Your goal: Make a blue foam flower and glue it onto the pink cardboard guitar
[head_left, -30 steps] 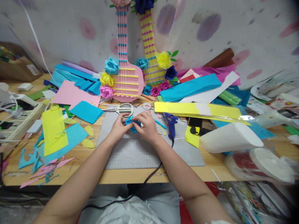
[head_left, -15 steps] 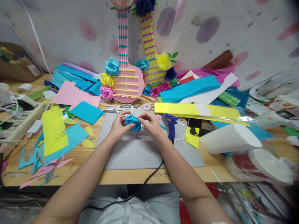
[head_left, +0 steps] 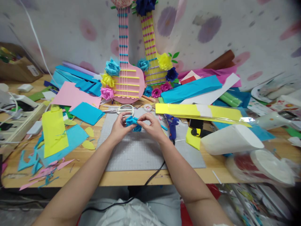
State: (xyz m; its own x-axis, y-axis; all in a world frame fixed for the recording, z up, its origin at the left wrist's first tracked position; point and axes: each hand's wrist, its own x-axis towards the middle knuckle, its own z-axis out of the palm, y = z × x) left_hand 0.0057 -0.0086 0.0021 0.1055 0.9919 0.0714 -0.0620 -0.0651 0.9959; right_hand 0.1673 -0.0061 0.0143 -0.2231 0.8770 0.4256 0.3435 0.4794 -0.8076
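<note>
A small blue paper flower [head_left: 132,121] is held between both hands above the grey cutting mat [head_left: 138,153]. My left hand [head_left: 119,126] grips its left side, fingers curled around it. My right hand [head_left: 152,126] pinches the flower's right edge with thumb and forefinger. White-handled scissors [head_left: 122,110] lie just behind the hands. A blue glue gun [head_left: 172,125] rests to the right of my right hand, its black cord [head_left: 150,177] running off the table's front edge.
Two paper guitars, pink [head_left: 127,75] and yellow [head_left: 152,62], lean on the wall with paper flowers on them. Coloured sheets and scraps [head_left: 56,135] cover the left. A yellow strip [head_left: 199,111], a white roll [head_left: 230,139] and bagged plates [head_left: 261,164] crowd the right. A power strip [head_left: 16,125] sits far left.
The hands lifted the blue flower slightly off the mat and turned it. My right hand's fingers shifted from covering it to pinching its right edge.
</note>
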